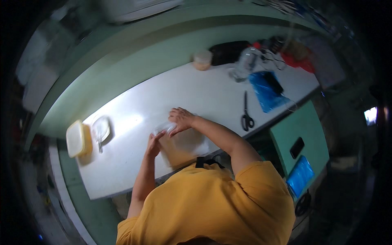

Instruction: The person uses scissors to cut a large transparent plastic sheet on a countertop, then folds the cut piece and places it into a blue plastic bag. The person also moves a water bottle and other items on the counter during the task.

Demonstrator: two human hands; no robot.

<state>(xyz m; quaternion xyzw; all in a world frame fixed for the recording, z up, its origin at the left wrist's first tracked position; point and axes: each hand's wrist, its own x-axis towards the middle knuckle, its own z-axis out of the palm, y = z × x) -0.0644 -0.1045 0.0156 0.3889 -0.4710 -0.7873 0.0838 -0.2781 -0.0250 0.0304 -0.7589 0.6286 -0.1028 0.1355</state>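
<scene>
A flat brown packet or sheet (180,153) lies at the table's front edge, close to my body. Clear plastic (165,128) is bunched at its far left end, and more of it covers the packet's right side. My left hand (154,143) pinches this plastic from the left, thumb on top. From the right, my right hand (181,121) grips the same plastic with curled fingers. Blur hides whether the packet is a box or an envelope. Black-handled scissors (246,118) rest on the table to the right of my right arm.
On the white table (131,168) stand a yellow lidded container (79,139), a small white dish (101,128), a jar (202,60) and a clear bottle (245,62). A blue plastic bag (265,95) lies right. A green side surface (310,128) holds a phone (297,147) and a blue packet (300,176).
</scene>
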